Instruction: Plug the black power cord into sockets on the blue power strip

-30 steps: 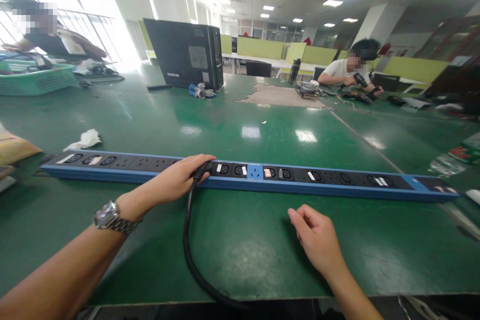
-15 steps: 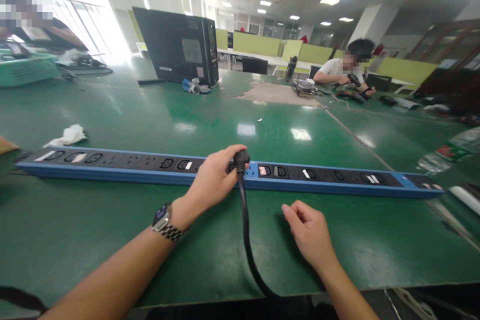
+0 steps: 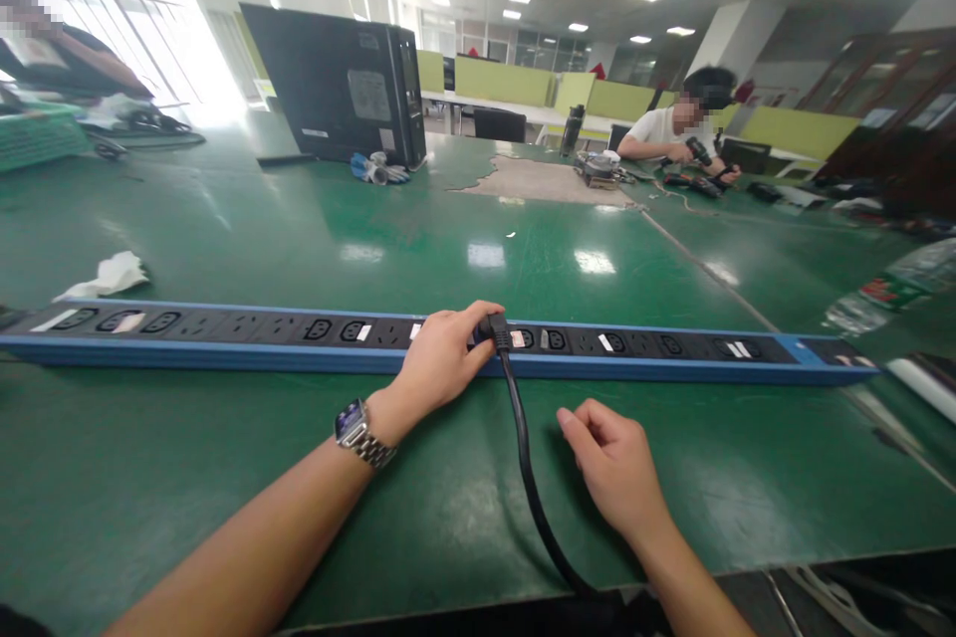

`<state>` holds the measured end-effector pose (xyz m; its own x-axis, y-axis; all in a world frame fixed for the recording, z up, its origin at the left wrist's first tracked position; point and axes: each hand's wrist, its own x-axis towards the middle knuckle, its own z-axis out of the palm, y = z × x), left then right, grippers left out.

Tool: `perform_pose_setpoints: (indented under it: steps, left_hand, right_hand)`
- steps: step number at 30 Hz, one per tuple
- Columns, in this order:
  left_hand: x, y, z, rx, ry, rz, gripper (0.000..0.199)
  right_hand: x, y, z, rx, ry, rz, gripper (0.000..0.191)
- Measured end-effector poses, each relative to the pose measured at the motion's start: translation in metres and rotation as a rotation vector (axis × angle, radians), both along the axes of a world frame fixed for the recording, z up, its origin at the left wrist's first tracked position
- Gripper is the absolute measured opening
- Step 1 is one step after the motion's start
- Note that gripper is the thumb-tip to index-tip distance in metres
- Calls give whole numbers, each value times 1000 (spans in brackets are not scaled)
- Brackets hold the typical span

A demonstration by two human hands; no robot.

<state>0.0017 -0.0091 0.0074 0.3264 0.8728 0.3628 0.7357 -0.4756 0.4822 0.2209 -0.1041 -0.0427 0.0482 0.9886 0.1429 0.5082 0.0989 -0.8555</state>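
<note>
A long blue and black power strip (image 3: 672,370) with several sockets lies across the green table. Near its middle, my left hand (image 3: 446,356), with a watch on the wrist, grips a black plug (image 3: 500,331) between thumb and fingers, down at the strip's face. From the plug a thick black cable (image 3: 529,468) curves toward the table's front edge. My right hand (image 3: 616,463) rests in front of the strip, right of the cable, fingers curled with nothing seen in them.
At the back stand a black computer case (image 3: 336,90) and gloves (image 3: 379,169). Crumpled tissue (image 3: 112,274) lies left, a plastic bottle (image 3: 892,289) right. A person (image 3: 683,124) handles a tool at the back right; another person is at the far left by a green basket (image 3: 41,139).
My left hand has moved right and slightly down with the plug, now against the strip over its blue section. The cable has swung right. My right hand has hardly moved.
</note>
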Motion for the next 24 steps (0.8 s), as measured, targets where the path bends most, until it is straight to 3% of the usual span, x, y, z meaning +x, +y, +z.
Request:
perform_pose_setpoints:
  steps: [13, 24]
  left_hand:
    - [-11, 18, 11, -237, -120, -140, 30]
    - [-8, 8, 10, -27, 53, -154, 30]
  right_hand:
    - [0, 1, 0, 12, -3, -3, 46]
    - [-1, -1, 2, 7, 22, 3, 45]
